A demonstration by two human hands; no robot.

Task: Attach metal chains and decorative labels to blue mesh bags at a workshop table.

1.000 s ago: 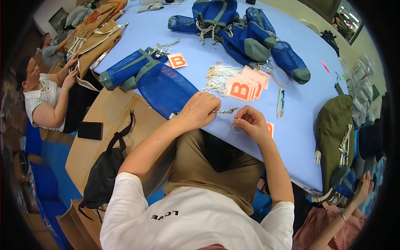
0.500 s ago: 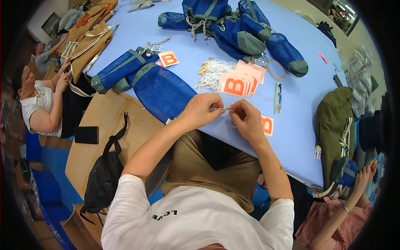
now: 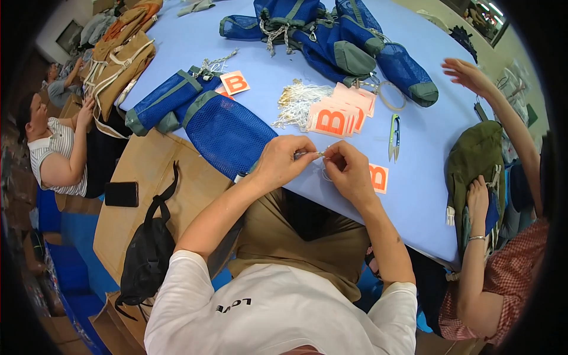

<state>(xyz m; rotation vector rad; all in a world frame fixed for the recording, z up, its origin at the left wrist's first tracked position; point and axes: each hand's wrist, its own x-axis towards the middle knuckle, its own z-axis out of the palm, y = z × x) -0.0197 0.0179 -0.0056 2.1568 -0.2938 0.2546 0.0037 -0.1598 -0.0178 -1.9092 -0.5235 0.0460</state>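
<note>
Seen from above, a person in a white shirt sits at the edge of a pale blue surface (image 3: 284, 65), both forearms reaching forward from the lower part of the view. The left hand (image 3: 283, 161) and the right hand (image 3: 349, 168) meet just above the near edge of the surface, fingertips almost touching. The fingers of both hands are pinched on a thin pale string (image 3: 313, 155) stretched between them; it is too small to tell more about it. Just beside the left hand lies a flat blue mesh bag (image 3: 228, 133), partly hanging over the surface edge. Near the right hand lies 1 orange and white card (image 3: 378, 177). Farther out sit a stack of similar cards (image 3: 340, 115), a bundle of pale strings (image 3: 299, 100), and small green thread snips (image 3: 394, 137). A rolled blue bag (image 3: 163, 103) lies to the left, with another orange and white card beside it, and a pile of blue bags (image 3: 337, 41) sits at the far side. To the right, another person in a red checked sleeve rests a hand on an olive green bag (image 3: 473, 157). To the left, a person in a striped top sits by tan bags (image 3: 118, 59). A black bag (image 3: 148, 260) and a dark phone (image 3: 121, 194) lie on brown cardboard below the surface.
</note>
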